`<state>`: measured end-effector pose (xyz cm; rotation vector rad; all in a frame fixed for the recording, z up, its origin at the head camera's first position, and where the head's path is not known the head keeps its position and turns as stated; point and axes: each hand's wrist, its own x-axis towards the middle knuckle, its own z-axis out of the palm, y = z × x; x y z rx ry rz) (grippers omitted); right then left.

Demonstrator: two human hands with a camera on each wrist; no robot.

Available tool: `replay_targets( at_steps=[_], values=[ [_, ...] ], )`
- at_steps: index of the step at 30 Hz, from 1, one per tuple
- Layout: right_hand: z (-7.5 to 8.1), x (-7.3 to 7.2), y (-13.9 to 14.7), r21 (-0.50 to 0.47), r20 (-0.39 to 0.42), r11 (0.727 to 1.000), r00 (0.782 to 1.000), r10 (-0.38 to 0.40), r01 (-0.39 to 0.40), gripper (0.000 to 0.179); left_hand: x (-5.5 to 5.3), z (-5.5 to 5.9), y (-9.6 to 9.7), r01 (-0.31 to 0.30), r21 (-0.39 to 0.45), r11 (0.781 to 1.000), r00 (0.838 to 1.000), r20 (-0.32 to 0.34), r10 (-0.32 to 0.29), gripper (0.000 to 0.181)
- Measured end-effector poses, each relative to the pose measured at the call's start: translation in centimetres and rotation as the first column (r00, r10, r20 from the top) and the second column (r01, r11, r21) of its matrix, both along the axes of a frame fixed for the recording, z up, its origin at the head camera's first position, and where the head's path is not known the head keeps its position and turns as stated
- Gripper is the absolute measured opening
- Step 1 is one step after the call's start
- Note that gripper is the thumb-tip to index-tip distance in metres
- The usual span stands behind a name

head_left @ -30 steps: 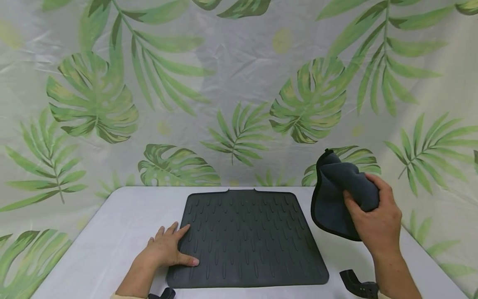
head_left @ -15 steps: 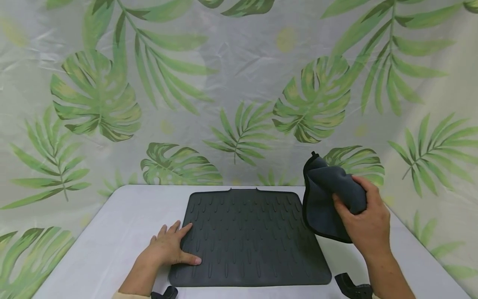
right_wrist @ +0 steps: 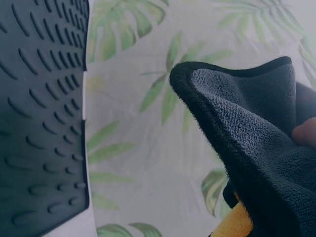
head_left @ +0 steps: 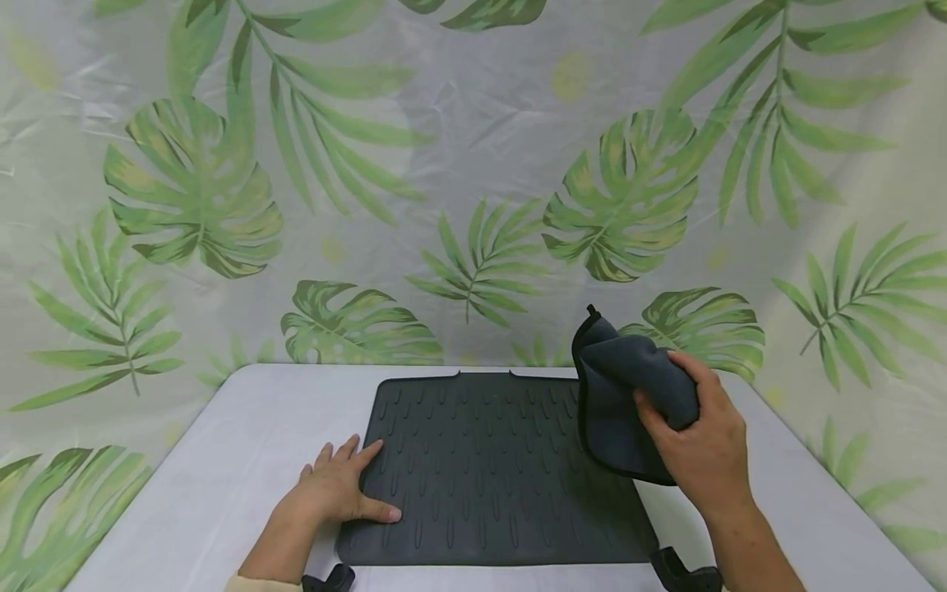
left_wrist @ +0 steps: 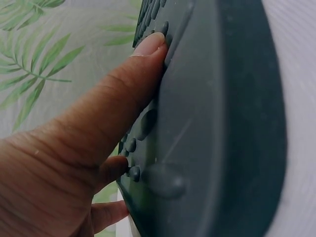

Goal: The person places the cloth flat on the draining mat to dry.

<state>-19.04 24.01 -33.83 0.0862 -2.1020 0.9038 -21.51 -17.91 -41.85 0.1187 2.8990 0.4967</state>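
A dark grey mat with raised ridges [head_left: 473,469] lies flat on the white table. My left hand [head_left: 333,489] rests at its left edge with fingers spread; in the left wrist view the thumb [left_wrist: 113,91] lies on the ridged surface. My right hand [head_left: 706,436] grips a bunched grey cloth with black edging [head_left: 625,411] and holds it above the mat's right side, casting a shadow there. In the right wrist view the plush cloth [right_wrist: 247,128] shows a yellow patch at its lower edge, and most of the right hand is out of frame.
The white table [head_left: 281,411] extends left and right of the mat. Behind it hangs a pale curtain printed with green leaves [head_left: 473,164]. Black wrist mounts [head_left: 684,571] show beside both wrists.
My right hand has carried the cloth leftward, from beside the mat to over its right edge. The left hand has kept its place on the mat; the view has shifted slightly.
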Motion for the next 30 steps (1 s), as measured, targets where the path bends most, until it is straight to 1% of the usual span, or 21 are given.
replay_targets(
  at_steps=[8, 10, 22, 25, 30],
  values=[
    [-0.2, 0.0, -1.3, 0.031, -0.016, 0.997, 0.998, 0.069, -0.068, 0.069, -0.1, -0.1, -0.1, -0.002, -0.003, 1.000, 1.000, 0.003, 0.002, 0.118],
    [-0.3, 0.0, -1.6, 0.040, -0.013, 0.997, 0.998, 0.068, -0.067, 0.069, -0.1, -0.1, -0.1, -0.003, -0.001, 1.000, 1.000, 0.003, 0.003, 0.118],
    [-0.7, -0.3, -3.0, 0.056, -0.001, 0.987, 0.988, 0.153, -0.152, 0.068, -0.1, -0.2, -0.1, -0.007, 0.001, 1.000, 1.000, 0.000, 0.007, 0.118],
    [-0.9, -0.4, -3.3, 0.074, 0.002, 0.984, 0.987, 0.163, -0.163, 0.068, -0.1, -0.2, -0.1, -0.009, -0.001, 1.000, 1.000, 0.001, 0.009, 0.118],
    [-1.5, -0.7, -3.7, 0.122, -0.025, 0.976, 0.983, 0.184, -0.180, 0.072, -0.1, -0.3, -0.1, -0.013, -0.001, 1.000, 1.000, -0.002, 0.013, 0.118]
  ],
)
